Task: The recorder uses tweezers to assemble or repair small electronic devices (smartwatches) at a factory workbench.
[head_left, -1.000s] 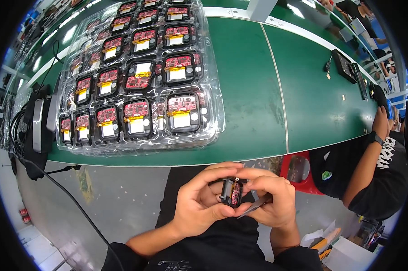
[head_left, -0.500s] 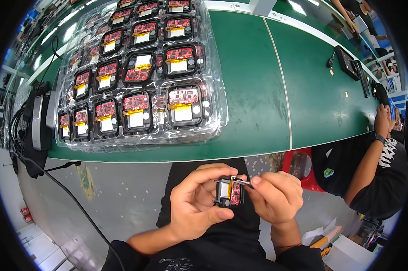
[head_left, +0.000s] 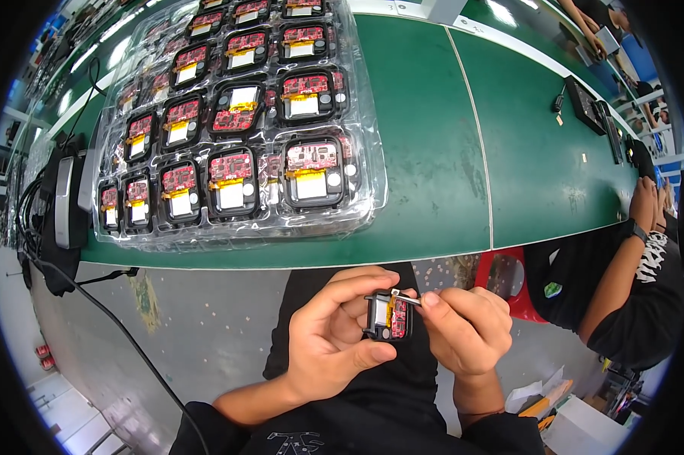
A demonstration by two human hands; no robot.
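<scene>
Head view: where is the unit (head_left: 389,317)?
– Off the desk (head_left: 425,152), cupped by the half-curled left hand (head_left: 330,322). The right hand (head_left: 469,330) pinches a metal tool (head_left: 408,299), tip at the unit's top edge.
– Risks?
– A slip could nick the yellow strip (head_left: 390,312) or red board (head_left: 400,319); a loose cup could drop the unit.
– Appearance?
– Black, squarish frame, open-faced, white block (head_left: 380,312) inside.

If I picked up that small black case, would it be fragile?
The small black case looks stiff, given its squarish rim. Its exposed red circuit board seems fragile. It's likely light, being small enough for the left hand to cradle.
</scene>
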